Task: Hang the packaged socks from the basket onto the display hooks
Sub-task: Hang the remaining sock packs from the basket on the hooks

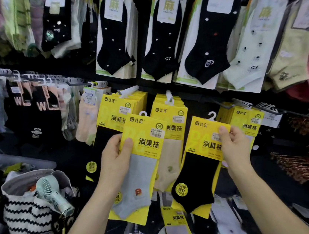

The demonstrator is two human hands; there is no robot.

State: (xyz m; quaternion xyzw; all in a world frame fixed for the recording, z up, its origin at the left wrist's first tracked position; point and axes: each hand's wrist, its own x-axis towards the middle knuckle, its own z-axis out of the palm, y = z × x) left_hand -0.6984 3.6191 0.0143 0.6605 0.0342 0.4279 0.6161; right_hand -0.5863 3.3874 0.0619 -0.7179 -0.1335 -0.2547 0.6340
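Gripping the grey pack point(137, 173) in the left hand point(114, 156); pinching the black pack point(199, 173) by a top corner with the right hand point(233, 148). Both held before the yellow rows point(169, 116), on no peg yet. Mid-hanging. Next: slip the black pack's hook point(212, 115) over the right peg point(225, 106), seemingly its row, though blurred.

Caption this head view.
Left hand holds a grey sock pack, right hand a black sock pack, before the display hooks.

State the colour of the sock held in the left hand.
The sock is light grey; head view.
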